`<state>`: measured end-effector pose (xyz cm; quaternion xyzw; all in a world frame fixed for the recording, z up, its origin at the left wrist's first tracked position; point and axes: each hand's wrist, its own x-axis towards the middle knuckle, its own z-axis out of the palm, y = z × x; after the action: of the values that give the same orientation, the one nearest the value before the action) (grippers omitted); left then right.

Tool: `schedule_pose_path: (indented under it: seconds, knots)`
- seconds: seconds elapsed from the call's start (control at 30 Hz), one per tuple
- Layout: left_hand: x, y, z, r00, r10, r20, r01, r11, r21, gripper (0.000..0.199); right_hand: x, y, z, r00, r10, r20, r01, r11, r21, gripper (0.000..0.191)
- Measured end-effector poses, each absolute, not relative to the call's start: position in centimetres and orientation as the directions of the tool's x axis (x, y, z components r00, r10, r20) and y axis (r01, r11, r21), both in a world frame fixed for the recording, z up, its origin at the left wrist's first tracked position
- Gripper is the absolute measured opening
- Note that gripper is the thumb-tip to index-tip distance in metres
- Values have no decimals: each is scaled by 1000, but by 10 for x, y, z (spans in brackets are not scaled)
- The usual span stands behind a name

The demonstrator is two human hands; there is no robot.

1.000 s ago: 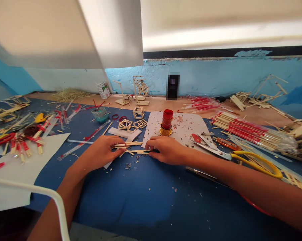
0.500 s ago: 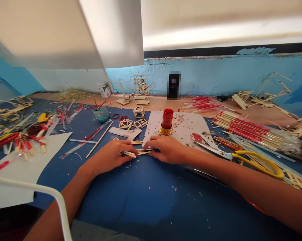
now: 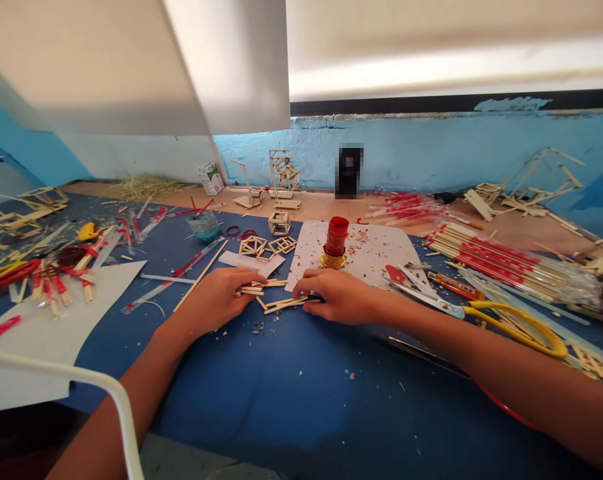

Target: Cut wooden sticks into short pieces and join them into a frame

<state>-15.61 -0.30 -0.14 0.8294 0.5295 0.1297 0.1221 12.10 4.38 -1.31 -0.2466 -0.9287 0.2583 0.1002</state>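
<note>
My left hand (image 3: 225, 295) is closed at the fingertips on short wooden sticks (image 3: 252, 290), just above the blue tabletop. A hand's width to the right, my right hand (image 3: 339, 297) pinches the ends of more wooden sticks (image 3: 284, 305), which lie in a loose angle between the two hands. Behind the fingers, small wooden stick frames (image 3: 280, 224) rest on the table, near a cut strip of white paper (image 3: 251, 263). Past my right hand stands a red candle (image 3: 337, 235) in a gold holder (image 3: 333, 259).
Scissors with yellow handles (image 3: 516, 327) and an orange cutter (image 3: 454, 285) lie beside my right forearm. A bundle of red-wrapped sticks (image 3: 506, 260) is at the right. A glass jar of blue liquid (image 3: 205, 227) stands back left. A white bent tube (image 3: 96, 380) crosses the lower left.
My left hand has shifted slightly left, away from my right hand. More of the sticks between the hands now show. My right hand has barely moved.
</note>
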Motion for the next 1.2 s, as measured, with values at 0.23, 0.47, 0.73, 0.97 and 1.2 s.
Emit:
schedule_pose_path:
  seconds: [0.23, 0.47, 0.73, 0.97, 1.2]
  knots:
    - [-155, -2, 0, 455, 890, 3, 842, -431, 325, 35, 124, 45, -11, -874, 485, 34, 390, 740, -548, 27]
    - [-154, -2, 1, 460, 888, -11, 839, -431, 334, 34, 126, 45, -11, -876, 482, 22, 390, 735, -555, 27]
    - [-155, -2, 1, 454, 891, -21, 844, -422, 331, 41, 126, 44, -9, -880, 475, 16, 389, 739, -551, 27]
    - [-156, -1, -4, 424, 906, 7, 851, -401, 339, 39, 126, 45, -8, -882, 472, 10, 390, 741, -546, 28]
    - [-152, -11, 8, 373, 921, 111, 814, -382, 437, 38, 127, 47, -9, -895, 446, 23, 365, 761, -537, 32]
